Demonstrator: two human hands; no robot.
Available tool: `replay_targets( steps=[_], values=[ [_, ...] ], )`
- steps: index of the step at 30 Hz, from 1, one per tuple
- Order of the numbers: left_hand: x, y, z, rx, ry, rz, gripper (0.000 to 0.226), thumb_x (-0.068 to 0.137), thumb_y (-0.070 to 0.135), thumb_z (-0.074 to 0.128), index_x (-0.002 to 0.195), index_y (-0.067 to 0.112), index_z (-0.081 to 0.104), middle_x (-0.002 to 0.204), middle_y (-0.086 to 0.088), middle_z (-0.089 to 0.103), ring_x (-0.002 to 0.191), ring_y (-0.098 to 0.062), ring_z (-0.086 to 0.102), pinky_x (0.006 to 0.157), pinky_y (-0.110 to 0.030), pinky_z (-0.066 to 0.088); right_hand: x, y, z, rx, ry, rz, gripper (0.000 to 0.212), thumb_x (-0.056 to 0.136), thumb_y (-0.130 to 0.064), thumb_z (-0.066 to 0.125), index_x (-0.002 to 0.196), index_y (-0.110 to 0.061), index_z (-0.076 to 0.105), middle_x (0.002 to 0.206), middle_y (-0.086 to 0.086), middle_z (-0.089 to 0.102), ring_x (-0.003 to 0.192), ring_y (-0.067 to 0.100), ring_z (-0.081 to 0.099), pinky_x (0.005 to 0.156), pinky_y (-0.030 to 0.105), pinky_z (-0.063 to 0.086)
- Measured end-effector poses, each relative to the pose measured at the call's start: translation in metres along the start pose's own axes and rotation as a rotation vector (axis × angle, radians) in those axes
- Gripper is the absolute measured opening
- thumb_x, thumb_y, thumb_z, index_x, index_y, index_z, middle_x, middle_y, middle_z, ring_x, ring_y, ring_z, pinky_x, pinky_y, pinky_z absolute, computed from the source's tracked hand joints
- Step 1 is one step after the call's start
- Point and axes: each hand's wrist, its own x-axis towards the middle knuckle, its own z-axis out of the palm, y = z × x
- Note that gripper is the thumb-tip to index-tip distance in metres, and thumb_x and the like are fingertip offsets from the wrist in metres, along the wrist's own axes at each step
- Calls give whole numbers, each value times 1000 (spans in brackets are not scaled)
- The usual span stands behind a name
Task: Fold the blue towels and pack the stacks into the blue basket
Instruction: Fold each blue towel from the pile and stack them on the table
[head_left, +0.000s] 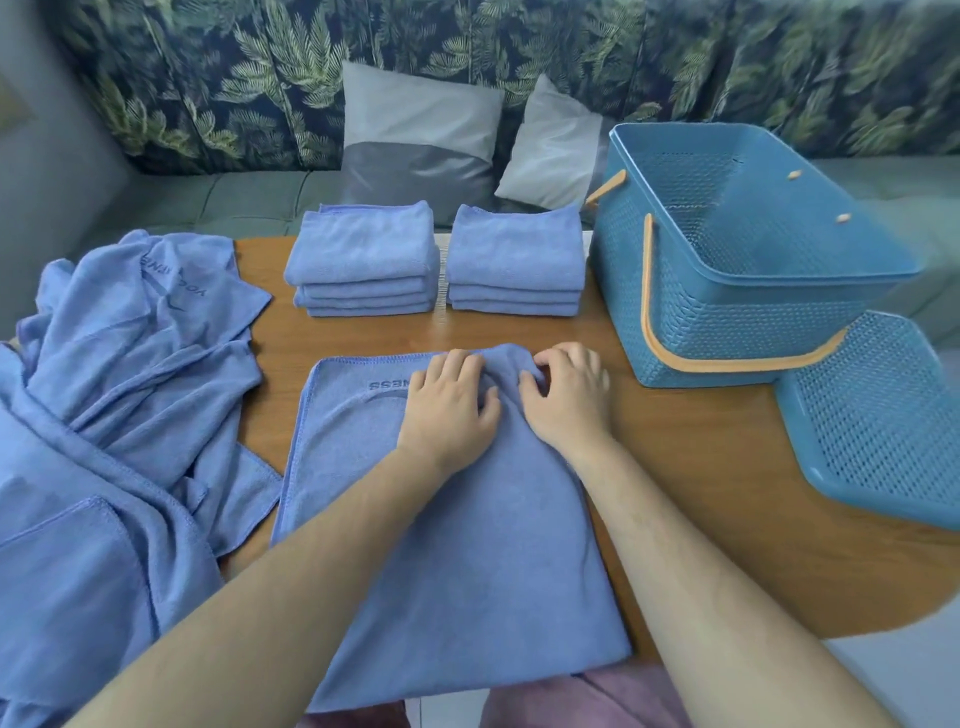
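A: While both hands sit on the flat blue microfibre towel (467, 545), what's the grip?
B: Side by side at its far edge: left hand (447, 410) and right hand (566, 395), fingers curled, each pinching the raised bunch of cloth between them.
A: Folded ones?
B: Beyond the hands, just apart: left stack (361, 260), right stack (514, 260).
A: Basket?
B: Blue perforated plastic basket with tan handles (727, 322), upright, right of the right hand. Blue perforated lid (883, 431) just beside it, overhanging the brown wooden table (701, 467).
A: Unfolded?
B: Crumpled heap of blue towels (104, 415), left of the left hand.
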Motion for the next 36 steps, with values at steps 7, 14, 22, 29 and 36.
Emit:
replay_targets(
  steps=[7,14,22,29,36],
  values=[
    [-1,-1,4,-63,71,6,25,90,34,58,108,17,58,113,3,54,106,-22,50,86,-36,37,-2,1,-7,359,135,-83,6,96,-22,61,100,-17,59,93,-5,63,88,24,58,81,42,46],
    [-2,-4,-3,-218,82,-15,47,81,22,61,127,15,55,114,-1,56,108,-27,55,92,-42,43,-12,-2,-16,899,-151,23,22,95,-8,46,106,-24,58,83,4,76,63,22,69,59,21,48],
    [-2,-5,1,-171,71,22,28,82,25,56,107,30,68,102,6,51,100,-21,52,85,-42,40,-4,0,-2,301,56,31,30,81,-37,80,98,-17,66,101,-2,61,97,17,54,90,30,44],
    [-2,-6,2,-152,75,28,26,82,21,57,106,26,67,100,8,55,98,-21,52,83,-39,39,14,-6,-11,222,-33,172,11,95,-26,64,90,-17,63,97,3,66,98,29,60,86,41,47],
    [1,-6,1,-263,36,8,56,86,34,57,138,21,44,121,12,66,118,-14,57,93,-32,32,-7,-40,-33,221,204,-190,11,94,-7,58,103,-7,65,98,7,67,92,30,60,85,41,47]
  ],
)
